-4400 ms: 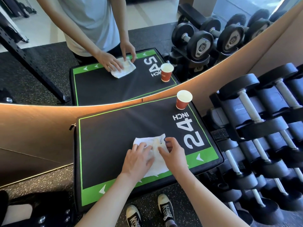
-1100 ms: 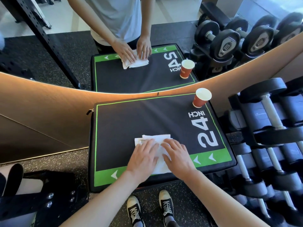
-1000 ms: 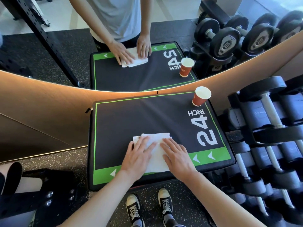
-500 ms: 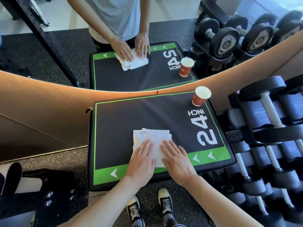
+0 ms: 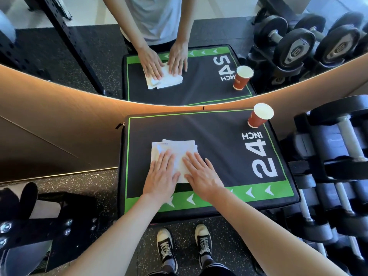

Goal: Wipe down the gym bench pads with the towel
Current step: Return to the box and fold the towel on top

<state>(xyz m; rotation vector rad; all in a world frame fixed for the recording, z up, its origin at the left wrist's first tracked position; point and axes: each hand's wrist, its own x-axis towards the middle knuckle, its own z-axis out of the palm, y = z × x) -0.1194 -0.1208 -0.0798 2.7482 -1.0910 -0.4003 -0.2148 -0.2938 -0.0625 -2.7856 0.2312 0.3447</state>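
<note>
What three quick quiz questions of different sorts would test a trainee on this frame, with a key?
1. True or false: both hands lie flat with straight fingers on the towel.
2. Multiple choice: where does the red paper cup stand on the pad? A) near left corner B) far right corner C) centre, on the towel.
3. Short answer: what number is printed in white on the pad?

Key
1. True: the left hand and right hand press the towel's near part, fingers straight.
2. B, beside the dumbbell rack.
3. 24, with INCH next to it.
</note>
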